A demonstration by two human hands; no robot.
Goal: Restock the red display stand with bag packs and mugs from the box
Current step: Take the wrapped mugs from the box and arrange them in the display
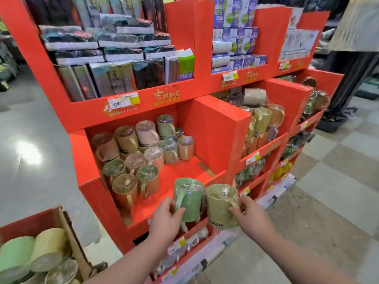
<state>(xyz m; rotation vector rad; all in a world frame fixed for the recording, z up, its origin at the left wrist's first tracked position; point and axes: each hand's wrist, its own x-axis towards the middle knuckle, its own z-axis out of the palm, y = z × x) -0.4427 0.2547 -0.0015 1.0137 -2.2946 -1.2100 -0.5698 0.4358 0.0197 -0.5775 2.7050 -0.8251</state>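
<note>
Left hand (166,216): fingers (171,202) and thumb curled round the green mug (189,199), gripping low on its side beside the handle.
Right hand (249,215): pinching the handle side of the yellow mug (221,203), with "concise" printed low on its wall.
Where the mugs are: held side by side, close enough that touching cannot be ruled out, at the front lip of the mug shelf (180,171) of the red stand (217,128).
Key relation: bare shelf floor straight ahead of both hands, just past the lip and right of the stacked mugs (131,158); green mug nearer that gap, so probably first in.
Axis: both roughly upright, mouths up, tipped slightly toward the camera.
Look: plain matte cups, each wrapped in crinkled clear film gathered over the mouth.
Box (67,226): lower left, well apart from the hands, more wrapped mugs inside.
Bag packs (114,78): on the top shelf, no part of this move.
</note>
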